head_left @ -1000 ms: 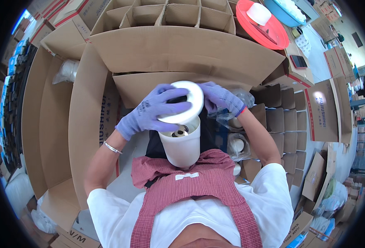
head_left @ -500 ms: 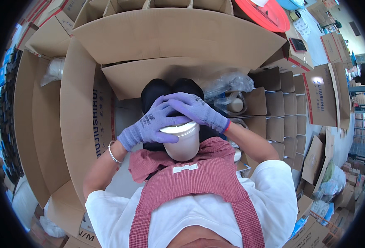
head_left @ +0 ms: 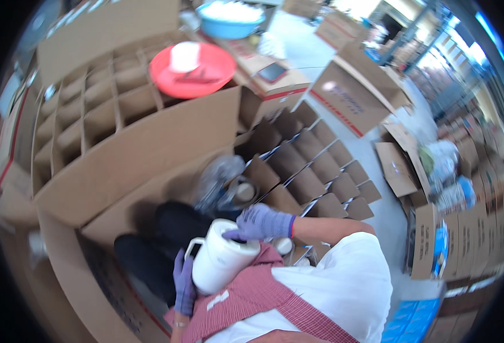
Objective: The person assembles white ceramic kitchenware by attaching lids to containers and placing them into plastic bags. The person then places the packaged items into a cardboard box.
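Note:
A white jug (head_left: 220, 266) with a loop handle leans tilted across my lap, against the red checked apron. My left hand (head_left: 184, 283), in a purple glove, holds its side below the handle, fingers stretched up along the body. My right hand (head_left: 260, 222), gloved alike, grips the jug's upper rim, its thumb reaching over the top. A dark patch shows beneath that thumb; whether it is an opening or shadow I cannot make out. Just beyond my right hand, a pale round-ended item (head_left: 243, 191) lies in clear plastic wrap (head_left: 215, 180).
A large open carton (head_left: 143, 146) with cardboard dividers stands in front, bearing a red basin (head_left: 217, 63). More divider grids (head_left: 314, 163) lie to the right. A blue basin (head_left: 229, 27), a phone (head_left: 272, 71) and stacked cartons (head_left: 469, 234) are farther off.
My view has swung right. Both hands were together over the top of the white vessel; now my left hand is lower at its side, my right at the rim, and the handle shows.

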Demonstrator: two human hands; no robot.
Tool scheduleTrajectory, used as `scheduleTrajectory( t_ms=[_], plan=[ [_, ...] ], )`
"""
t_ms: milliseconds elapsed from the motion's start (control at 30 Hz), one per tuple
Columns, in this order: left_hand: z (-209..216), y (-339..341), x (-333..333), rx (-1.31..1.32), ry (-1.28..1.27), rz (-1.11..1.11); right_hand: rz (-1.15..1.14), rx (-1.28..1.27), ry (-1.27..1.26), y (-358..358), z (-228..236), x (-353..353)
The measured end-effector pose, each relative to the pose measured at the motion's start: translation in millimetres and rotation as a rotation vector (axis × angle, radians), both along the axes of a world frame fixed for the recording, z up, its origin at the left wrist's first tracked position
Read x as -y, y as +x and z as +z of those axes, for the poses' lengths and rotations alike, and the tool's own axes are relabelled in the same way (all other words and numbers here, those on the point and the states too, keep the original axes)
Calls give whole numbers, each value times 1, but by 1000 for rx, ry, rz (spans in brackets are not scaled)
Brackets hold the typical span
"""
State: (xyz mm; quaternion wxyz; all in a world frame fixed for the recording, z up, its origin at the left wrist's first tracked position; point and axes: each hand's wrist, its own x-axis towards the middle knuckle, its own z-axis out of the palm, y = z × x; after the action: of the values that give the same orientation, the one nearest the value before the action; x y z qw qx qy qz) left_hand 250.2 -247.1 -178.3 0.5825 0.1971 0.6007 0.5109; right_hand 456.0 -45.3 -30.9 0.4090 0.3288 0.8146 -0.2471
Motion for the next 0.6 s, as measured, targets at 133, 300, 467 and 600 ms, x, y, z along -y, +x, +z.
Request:
scheduleTrajectory(
  t_ms=[133,300,467,600],
  plan=[
    [9,-12,-6,399,112,-137,-107,-1018,334,29,-60,31],
    [37,-16,-7,-290,163,-174,21,-1511,35,-20,-40,58],
    [144,-28,-56,-1223,842,-345,-1519,-1183,-1167,-47,-90,5],
    [140,-65,-57,-427,286,-41,-308,-1672,363,-58,-45,-13]
  ],
)
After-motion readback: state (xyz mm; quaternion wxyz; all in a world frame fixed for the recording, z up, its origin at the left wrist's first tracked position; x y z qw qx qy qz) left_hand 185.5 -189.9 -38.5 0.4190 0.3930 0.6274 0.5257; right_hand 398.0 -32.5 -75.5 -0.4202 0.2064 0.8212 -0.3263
